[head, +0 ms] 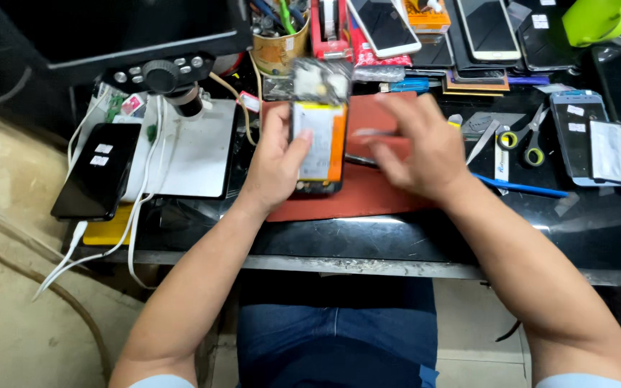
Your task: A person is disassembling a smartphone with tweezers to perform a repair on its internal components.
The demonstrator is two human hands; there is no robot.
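Note:
My left hand [276, 159] grips an opened phone [318, 136] with its back off, showing a white and orange battery and the circuit board at the top. The phone is held upright above a red work mat [368, 194]. My right hand [415, 147] is blurred with motion just right of the phone, over the mat, fingers bent; something thin and pale shows at its fingertips, but I cannot tell whether it is held. A thin dark tool [359, 161] lies on the mat under that hand.
A black phone [98, 171] lies on a white pad at the left, below a microscope head [161, 75]. Scissors [525, 140], a blue pen [522, 188], several phones and screens [598, 140] crowd the right and back. A tool cup [279, 43] stands behind.

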